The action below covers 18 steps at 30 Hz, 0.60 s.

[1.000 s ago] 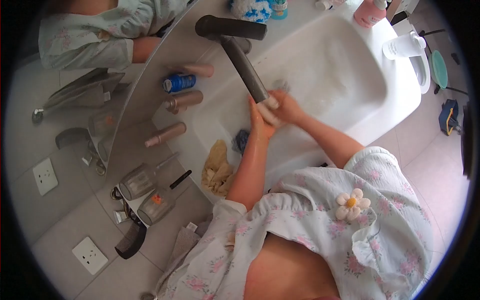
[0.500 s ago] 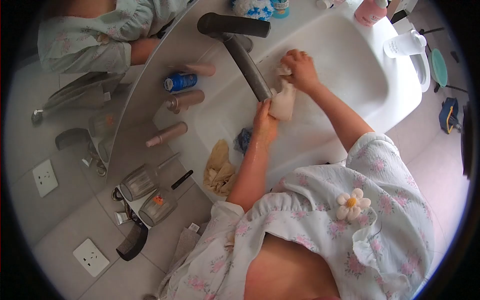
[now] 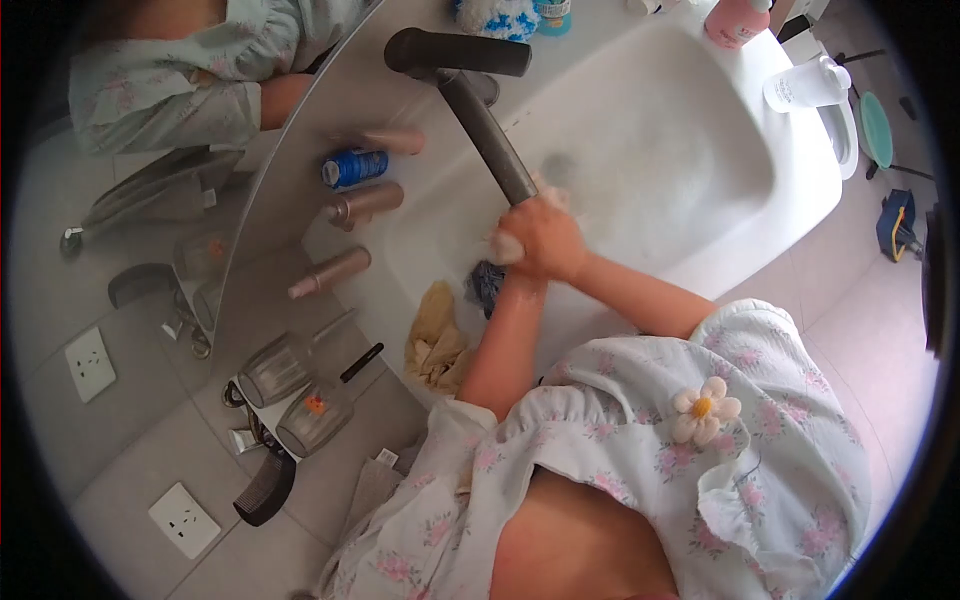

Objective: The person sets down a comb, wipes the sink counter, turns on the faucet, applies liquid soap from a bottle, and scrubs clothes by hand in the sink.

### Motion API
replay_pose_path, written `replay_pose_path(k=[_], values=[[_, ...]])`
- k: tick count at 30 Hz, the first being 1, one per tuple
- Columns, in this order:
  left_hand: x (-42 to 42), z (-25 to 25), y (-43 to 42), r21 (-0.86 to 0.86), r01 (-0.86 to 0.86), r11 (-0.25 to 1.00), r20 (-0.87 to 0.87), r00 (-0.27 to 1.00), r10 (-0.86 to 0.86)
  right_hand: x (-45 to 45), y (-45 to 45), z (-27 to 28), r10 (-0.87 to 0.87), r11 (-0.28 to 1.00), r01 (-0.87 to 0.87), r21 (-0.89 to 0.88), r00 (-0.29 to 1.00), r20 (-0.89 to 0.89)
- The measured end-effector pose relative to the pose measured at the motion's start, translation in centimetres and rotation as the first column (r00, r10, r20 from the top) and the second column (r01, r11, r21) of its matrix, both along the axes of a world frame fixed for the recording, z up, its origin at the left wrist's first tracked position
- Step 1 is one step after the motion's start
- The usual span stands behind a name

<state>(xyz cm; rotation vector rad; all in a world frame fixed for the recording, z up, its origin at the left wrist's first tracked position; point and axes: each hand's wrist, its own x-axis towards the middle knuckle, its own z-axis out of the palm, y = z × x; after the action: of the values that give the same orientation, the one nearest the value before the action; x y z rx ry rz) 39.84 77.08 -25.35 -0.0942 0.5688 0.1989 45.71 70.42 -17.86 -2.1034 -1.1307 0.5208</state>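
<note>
My right hand [image 3: 556, 238] is closed over my left hand [image 3: 524, 273] just below the faucet spout [image 3: 495, 150]. A wet, pale, thin cloth [image 3: 553, 194] is bunched between both hands, with bits showing beyond the fingers. Most of my left hand is hidden under the right, and its fingers are covered. Beside my left wrist, a small dark crumpled cloth [image 3: 487, 286] lies at the sink edge. Next to my left forearm rests a crumpled beige cloth [image 3: 434, 340].
Cloudy water sits in the white sink [image 3: 735, 95]. A pink pump bottle [image 3: 737, 22] and a white bottle [image 3: 806, 84] stand on the right rim. A blue can [image 3: 355, 168] and pinkish bottles [image 3: 330, 272] are along the mirror. Glass cups [image 3: 315, 415] and a black comb [image 3: 265, 487] are at lower left.
My right hand has moved down and left from over the basin onto my left hand. The pale cloth, stretched between the hands before, is now bunched up in them.
</note>
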Motion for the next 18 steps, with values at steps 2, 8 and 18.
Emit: replay_pose_path(k=[2, 8, 18], values=[[0.4, 0.2, -0.9, 0.183, 0.201, 0.962, -0.248, 0.957, -0.153, 2.7, 0.2, -0.6, -0.295, 0.955, 0.294, -0.04, 0.927, -0.232], [-1.3, 2.9, 1.4, 0.436, 0.399, 0.807, -0.343, 0.902, -0.261, 11.9, -4.2, -5.9, -0.36, 0.926, 0.377, -0.025, 0.9, 0.247], [-2.4, -1.1, 3.4, 0.427, 0.201, 0.882, 0.35, 0.862, -0.366, 0.1, -0.8, 0.1, 0.052, 0.996, -0.075, -0.056, 0.936, -0.347]])
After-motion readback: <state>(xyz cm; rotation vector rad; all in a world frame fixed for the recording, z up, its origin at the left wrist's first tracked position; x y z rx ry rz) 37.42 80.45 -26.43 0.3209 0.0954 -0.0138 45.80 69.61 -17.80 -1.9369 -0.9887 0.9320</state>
